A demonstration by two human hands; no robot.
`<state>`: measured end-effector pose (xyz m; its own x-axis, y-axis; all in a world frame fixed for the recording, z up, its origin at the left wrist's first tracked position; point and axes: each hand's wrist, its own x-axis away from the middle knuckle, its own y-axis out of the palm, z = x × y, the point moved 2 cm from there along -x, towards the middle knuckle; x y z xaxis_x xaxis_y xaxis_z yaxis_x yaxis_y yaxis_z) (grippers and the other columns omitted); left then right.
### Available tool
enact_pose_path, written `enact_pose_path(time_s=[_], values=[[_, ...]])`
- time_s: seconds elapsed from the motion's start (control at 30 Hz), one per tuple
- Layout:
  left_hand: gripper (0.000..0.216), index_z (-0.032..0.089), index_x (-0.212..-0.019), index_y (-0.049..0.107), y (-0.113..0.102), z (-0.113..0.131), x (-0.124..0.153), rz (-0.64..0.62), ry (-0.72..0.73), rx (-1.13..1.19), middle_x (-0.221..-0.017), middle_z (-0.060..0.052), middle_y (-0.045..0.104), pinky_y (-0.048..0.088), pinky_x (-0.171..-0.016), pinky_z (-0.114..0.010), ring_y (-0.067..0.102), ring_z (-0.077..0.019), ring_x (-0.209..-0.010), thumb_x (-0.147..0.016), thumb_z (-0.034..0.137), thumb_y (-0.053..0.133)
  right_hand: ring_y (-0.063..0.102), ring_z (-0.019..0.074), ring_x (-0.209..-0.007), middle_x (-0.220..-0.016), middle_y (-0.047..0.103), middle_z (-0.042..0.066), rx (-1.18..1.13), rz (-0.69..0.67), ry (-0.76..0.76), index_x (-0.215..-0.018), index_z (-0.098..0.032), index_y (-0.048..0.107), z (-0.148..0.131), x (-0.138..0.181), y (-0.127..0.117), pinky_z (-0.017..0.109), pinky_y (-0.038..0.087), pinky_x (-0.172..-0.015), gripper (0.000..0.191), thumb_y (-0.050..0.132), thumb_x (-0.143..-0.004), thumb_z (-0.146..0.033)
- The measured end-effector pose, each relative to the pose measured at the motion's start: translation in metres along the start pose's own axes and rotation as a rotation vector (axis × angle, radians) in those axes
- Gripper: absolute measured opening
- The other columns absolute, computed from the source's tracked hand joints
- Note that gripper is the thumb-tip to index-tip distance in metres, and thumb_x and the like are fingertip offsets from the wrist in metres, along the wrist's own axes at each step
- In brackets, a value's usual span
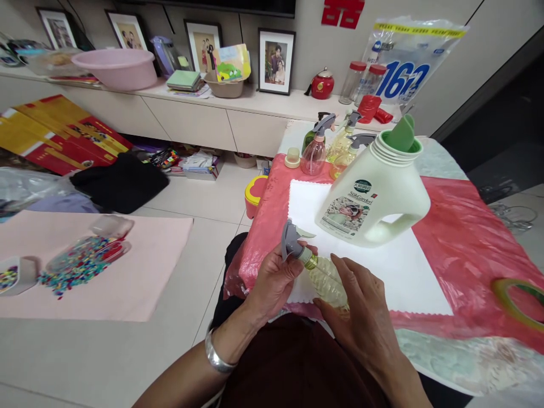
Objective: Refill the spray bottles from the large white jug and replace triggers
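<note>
My left hand [272, 280] is closed around the grey trigger head [290, 240] of a spray bottle, near its yellowish collar. The bottle's clear pale-yellow ribbed body [326, 279] is tilted, pointing down toward me. My right hand [368, 300] curves round that body, thumb on the near side and fingers on the far side. Just beyond stands a large pale-green jug [382, 187] with a dark-green scoop-like piece [403, 135] in its uncapped mouth. A white sheet [403, 272] lies under both. The bottle's lower end is partly hidden by my right hand.
Behind the jug's left side stand a pink spray bottle [313, 156], several other spray bottles and a small cream cap [292, 158]. A tape roll [516, 300] lies at right on the red table cover [450, 226]. Colourful beads [80, 263] cover part of a pink mat at left.
</note>
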<state>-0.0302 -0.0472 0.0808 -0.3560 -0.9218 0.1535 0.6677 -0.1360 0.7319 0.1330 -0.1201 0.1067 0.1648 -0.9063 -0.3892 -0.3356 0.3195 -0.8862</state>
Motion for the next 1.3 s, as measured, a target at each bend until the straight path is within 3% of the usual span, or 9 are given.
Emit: enact_pose_path(time_s=[0.5, 0.73, 1.03, 1.13, 1.3], values=[[0.04, 0.021, -0.107, 0.074, 0.005, -0.003, 0.003, 0.011, -0.016, -0.046, -0.108, -0.006, 0.074, 0.048, -0.098, -0.035, 0.066, -0.0208, -0.106, -0.074, 0.036, 0.091, 0.051, 0.0297, -0.117, -0.132, 0.051, 0.016, -0.024, 0.055, 0.01, -0.149, -0.012, 0.04, -0.005, 0.001, 0.006, 0.043, 0.043, -0.093, 0.054, 0.047, -0.105, -0.043], [0.044, 0.019, -0.096, 0.079, 0.0, -0.004, 0.002, 0.157, -0.064, -0.011, -0.086, 0.0, 0.072, 0.048, -0.078, -0.025, 0.062, -0.0118, -0.08, -0.059, 0.033, 0.1, 0.052, 0.0272, -0.116, -0.134, 0.051, 0.013, -0.141, 0.025, 0.049, -0.152, -0.017, 0.039, -0.007, 0.006, 0.011, 0.042, 0.046, -0.092, 0.057, 0.051, -0.104, -0.046], [0.043, 0.018, -0.103, 0.078, 0.006, 0.007, 0.001, 0.012, -0.1, 0.017, -0.096, -0.006, 0.077, 0.049, -0.092, -0.032, 0.069, -0.019, -0.093, -0.066, 0.032, 0.096, 0.055, 0.0222, -0.12, -0.139, 0.052, 0.006, -0.357, -0.059, 0.169, -0.152, -0.025, 0.039, -0.002, 0.012, 0.012, 0.037, 0.051, -0.096, 0.062, 0.06, -0.098, -0.045], [0.042, 0.018, -0.104, 0.078, 0.005, 0.005, 0.002, 0.031, -0.09, 0.003, -0.098, -0.005, 0.077, 0.046, -0.097, -0.033, 0.068, -0.019, -0.096, -0.069, 0.036, 0.094, 0.055, 0.0224, -0.12, -0.138, 0.052, 0.006, -0.349, -0.043, 0.16, -0.152, -0.025, 0.039, -0.004, 0.011, 0.013, 0.037, 0.051, -0.096, 0.061, 0.06, -0.098, -0.044], [0.044, 0.018, -0.094, 0.079, 0.003, 0.003, -0.001, 0.122, -0.077, -0.011, -0.089, -0.001, 0.074, 0.047, -0.086, -0.029, 0.065, -0.0148, -0.086, -0.059, 0.033, 0.1, 0.056, 0.0227, -0.118, -0.136, 0.053, 0.007, -0.341, -0.036, 0.148, -0.152, -0.023, 0.04, -0.006, 0.011, 0.015, 0.038, 0.052, -0.094, 0.061, 0.059, -0.1, -0.048]])
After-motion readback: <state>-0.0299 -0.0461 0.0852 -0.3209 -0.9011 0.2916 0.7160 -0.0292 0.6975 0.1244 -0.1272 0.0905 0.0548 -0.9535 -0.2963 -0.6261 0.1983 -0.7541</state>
